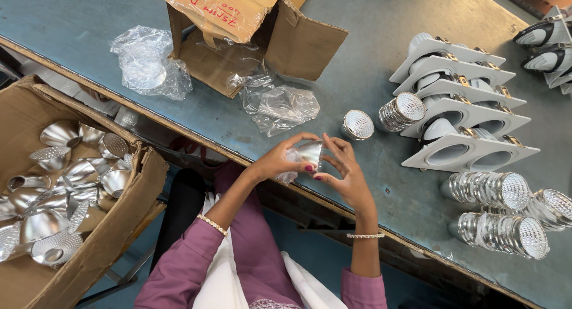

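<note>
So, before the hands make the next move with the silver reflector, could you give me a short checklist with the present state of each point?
1. Both hands on the reflector: ok; left hand and right hand hold it between them.
2. Plastic wrap fully off the reflector: not ok; some film still clings by the left fingers.
3. Bare table in front of the hands: ok.
4. Stacks of reflectors lying steady on the right: ok.
5. Box of loose reflectors beside the left arm: ok, open.
6. Dents on the held reflector: cannot tell.

left hand (280, 160), right hand (345, 175) raised together, fingers curled.
</note>
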